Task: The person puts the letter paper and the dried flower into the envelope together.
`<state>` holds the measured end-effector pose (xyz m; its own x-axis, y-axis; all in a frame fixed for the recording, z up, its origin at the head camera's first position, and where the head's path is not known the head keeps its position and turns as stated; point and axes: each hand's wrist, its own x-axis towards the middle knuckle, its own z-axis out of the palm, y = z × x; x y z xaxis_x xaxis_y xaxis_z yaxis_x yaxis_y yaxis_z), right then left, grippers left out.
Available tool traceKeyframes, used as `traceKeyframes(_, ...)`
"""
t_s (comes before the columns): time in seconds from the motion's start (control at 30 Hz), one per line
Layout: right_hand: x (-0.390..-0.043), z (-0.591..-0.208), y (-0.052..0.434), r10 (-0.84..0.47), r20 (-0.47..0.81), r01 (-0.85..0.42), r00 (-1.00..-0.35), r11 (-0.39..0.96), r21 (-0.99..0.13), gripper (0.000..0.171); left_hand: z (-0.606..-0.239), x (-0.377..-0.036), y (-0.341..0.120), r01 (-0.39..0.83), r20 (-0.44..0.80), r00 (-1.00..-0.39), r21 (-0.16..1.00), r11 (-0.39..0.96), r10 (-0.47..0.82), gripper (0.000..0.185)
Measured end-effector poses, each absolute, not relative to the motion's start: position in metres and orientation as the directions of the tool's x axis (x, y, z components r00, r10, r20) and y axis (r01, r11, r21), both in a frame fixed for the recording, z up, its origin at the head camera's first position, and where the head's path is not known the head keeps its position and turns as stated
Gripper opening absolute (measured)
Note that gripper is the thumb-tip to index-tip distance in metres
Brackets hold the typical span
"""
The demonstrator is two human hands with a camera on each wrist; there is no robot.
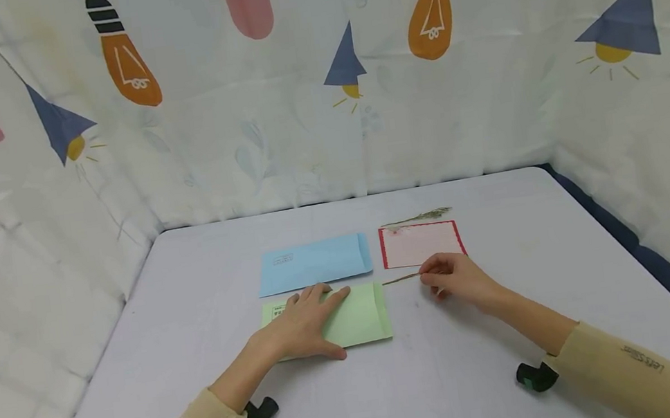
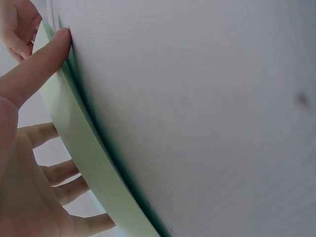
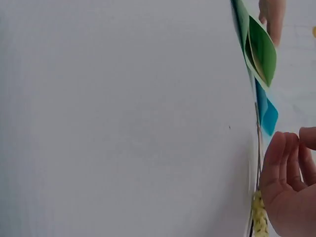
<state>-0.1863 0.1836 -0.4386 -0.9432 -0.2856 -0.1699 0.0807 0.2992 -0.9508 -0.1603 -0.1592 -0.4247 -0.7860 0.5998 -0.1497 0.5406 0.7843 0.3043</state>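
Left hand flat on green envelope; right hand pinching a thin dried stem beside it.

The left hand (image 1: 305, 321) lies palm down on the green envelope (image 1: 357, 318), fingers straight and spread, thumb along its near edge; it presses the envelope and grips nothing. In the right wrist view the envelope's open end gapes. The right hand (image 1: 459, 279) has its fingers curled, fingertips pinching one end of the dried stem (image 1: 402, 278). The stem lies low over the table (image 1: 203, 364), pointing toward the green envelope's far right corner. Behind, flat on the table: a blue envelope (image 1: 313, 264), a red-bordered card (image 1: 421, 244) to its right, and a dried sprig (image 1: 417, 217) just beyond the card.
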Motion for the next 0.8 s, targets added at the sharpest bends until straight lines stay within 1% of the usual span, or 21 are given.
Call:
traceKeyframes(0.4, -0.195, -0.429, 0.226, -0.221, -0.111, 0.009, -0.969, 0.418, -0.909, 0.029, -0.425, -0.16, -0.158, 0.542, -0.147, -0.787, 0.3, 0.785, 0.599, 0.103)
traceKeyframes(0.67, -0.204, -0.433, 0.237, -0.178, -0.059, -0.044, -0.982, 0.524, -0.85, 0.029, -0.424, -0.16, -0.159, 0.542, -0.149, -0.786, 0.299, 0.785, 0.599, 0.104)
traceKeyframes(0.8, -0.208, -0.437, 0.238, -0.177, -0.046, -0.062, -0.983, 0.56, -0.826, 0.03, -0.425, -0.16, -0.159, 0.538, -0.154, -0.787, 0.302, 0.787, 0.597, 0.104)
